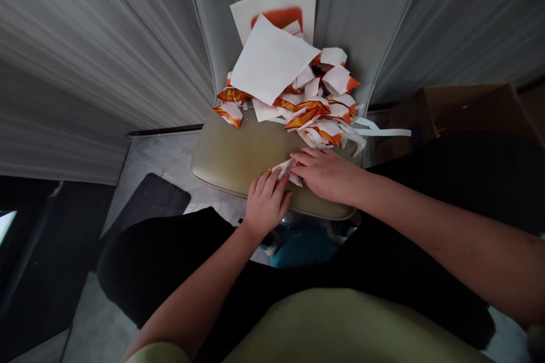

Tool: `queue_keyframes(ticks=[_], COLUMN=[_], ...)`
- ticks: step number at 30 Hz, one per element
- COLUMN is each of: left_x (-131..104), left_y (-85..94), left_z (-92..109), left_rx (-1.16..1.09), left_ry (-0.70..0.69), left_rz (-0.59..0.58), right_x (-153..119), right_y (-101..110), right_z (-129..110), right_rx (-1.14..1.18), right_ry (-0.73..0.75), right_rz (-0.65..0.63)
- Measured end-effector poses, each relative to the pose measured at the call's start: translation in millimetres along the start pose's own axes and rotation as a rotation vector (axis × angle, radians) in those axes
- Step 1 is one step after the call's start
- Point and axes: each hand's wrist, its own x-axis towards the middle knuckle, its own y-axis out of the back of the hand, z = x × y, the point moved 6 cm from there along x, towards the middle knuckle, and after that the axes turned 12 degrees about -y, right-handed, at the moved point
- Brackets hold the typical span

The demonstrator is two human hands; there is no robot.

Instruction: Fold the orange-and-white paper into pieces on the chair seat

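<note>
A small folded piece of white paper (293, 177) lies near the front edge of the chair seat (238, 153). My left hand (267, 201) presses its fingers on the paper's left side. From the right, my right hand (323, 173) holds the other end with bent fingers, which partly hide the paper. Just beyond my hands, several folded white-and-orange paper pieces (306, 116) are heaped on the seat. A square white sheet (272, 59) rests on top of the heap.
A larger sheet with an orange-red print (309, 8) leans against the chair's grey backrest (357, 5). White paper strips (383, 131) stick out past the seat's right side. An open cardboard box (464, 99) stands at right, and grey curtains (128, 39) hang behind.
</note>
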Motion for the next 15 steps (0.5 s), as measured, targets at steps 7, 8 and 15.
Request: queue_keyframes(ticks=[7,8,15], left_x=[-4.4,-4.2,-2.2], left_y=[-6.7,-6.4,-5.4], left_z=[10.7,10.1,9.7], left_rx=[0.042,0.045,0.04], left_ry=[-0.057,-0.064,-0.069], left_rz=[-0.048,-0.043,-0.036], right_x=[6.9,8.7,17.0], right_y=[5.7,7.9,18.0], right_z=[-2.5,-1.1,8.9], right_rx=[0.063,0.088,0.151], right_ry=[-0.055,-0.063,-0.087], right_rz=[-0.086,-0.107,-0.107])
